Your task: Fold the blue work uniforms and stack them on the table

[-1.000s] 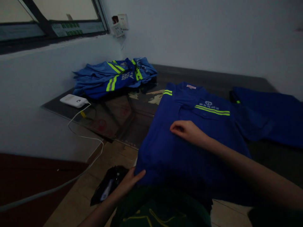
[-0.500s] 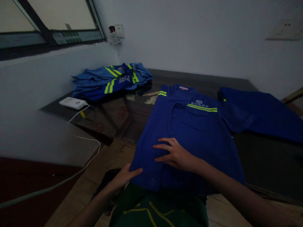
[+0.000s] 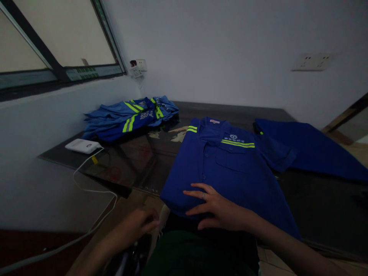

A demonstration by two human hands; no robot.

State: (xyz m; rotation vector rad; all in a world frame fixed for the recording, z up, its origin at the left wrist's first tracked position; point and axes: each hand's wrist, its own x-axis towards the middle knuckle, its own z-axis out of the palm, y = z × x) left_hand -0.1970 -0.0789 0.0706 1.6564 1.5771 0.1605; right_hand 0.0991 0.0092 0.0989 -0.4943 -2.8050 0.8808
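A dark blue short-sleeved work shirt lies front up on the table, with yellow-green reflective stripes and a flapped chest pocket. Its left side is folded under or inward, and the lower hem reaches the near edge. My right hand, wearing a ring, rests over the lower front with its fingers spread. Left of the hem, apart from the cloth, my left hand is held in the air; its fingers are loosely bent, with a gap at the thumb and nothing between them.
Crumpled blue garments with reflective stripes lie at the back left of the dark table. A white power bank trails a white cable over the left edge. Folded dark blue cloth lies at the right.
My left hand has let go of the shirt's lower left edge and moved left. The lower left hem now lies tucked up. My right hand's fingers have spread wider, and the view has tilted up.
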